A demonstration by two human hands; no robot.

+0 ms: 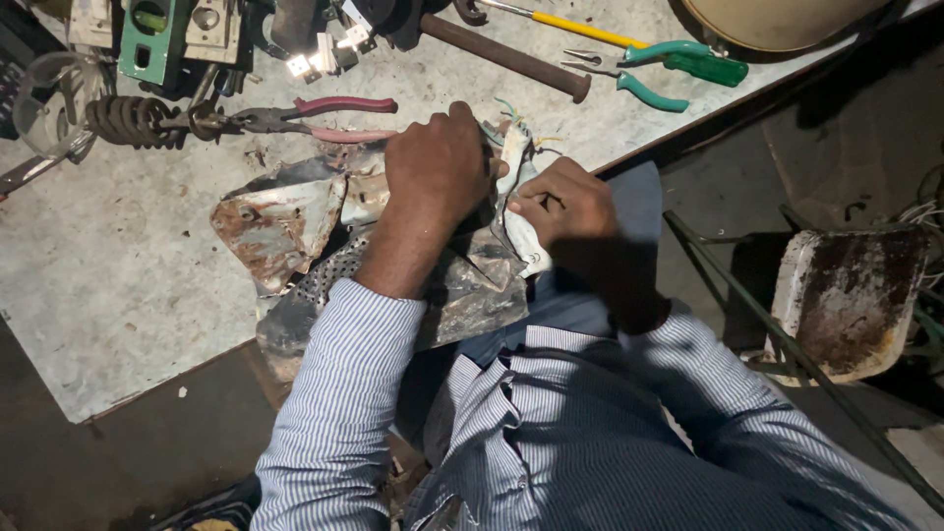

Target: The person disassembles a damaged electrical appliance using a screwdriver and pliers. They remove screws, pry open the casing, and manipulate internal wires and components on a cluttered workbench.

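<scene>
The sleeve [339,393] and shirt are white with thin blue stripes. The bent metal sheet [280,226] at nine o'clock from the hands is grey, blotched with orange-brown rust. At twelve o'clock lie pliers [324,116] with pink and maroon handles; at one o'clock, pliers [654,74] with green handles beside a screwdriver [575,25] with a yellow shaft. The table [118,285] is pale grey, speckled. At three o'clock, a white seat [846,295] shows dark brown rust.
</scene>
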